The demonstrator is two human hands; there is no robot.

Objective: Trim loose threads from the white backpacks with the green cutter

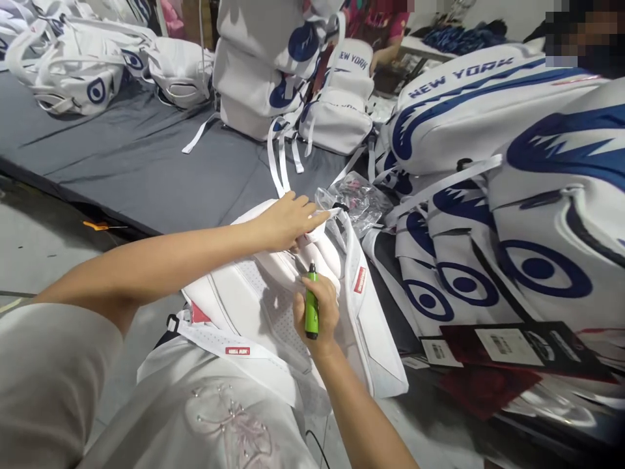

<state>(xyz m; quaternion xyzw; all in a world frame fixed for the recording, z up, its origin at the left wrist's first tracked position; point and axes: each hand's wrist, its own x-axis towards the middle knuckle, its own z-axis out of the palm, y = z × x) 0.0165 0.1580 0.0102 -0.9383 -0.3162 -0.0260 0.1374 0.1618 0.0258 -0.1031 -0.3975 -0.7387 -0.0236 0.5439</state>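
Note:
A white backpack (244, 293) lies at the table edge against my body, its padded back and straps facing up. My left hand (288, 221) grips the backpack near its top, with the index finger stretched out along a strap. Wrapped in the fingers of my right hand (325, 309) is a green marker pen (311, 306) with black ends and a pale tip pointing up and away from me. The pen is over the back panel, just below my left hand; whether its tip touches the fabric I cannot tell. One shoulder strap (359, 260) with a red label runs down the right side.
Stacked white backpacks (263, 71) stand at the back of the dark-covered table (146, 156). More printed backpacks (537, 247) crowd the right. Crumpled clear plastic (356, 198) lies beyond my bag, hang tags (508, 345) at right. Other people are partly visible behind.

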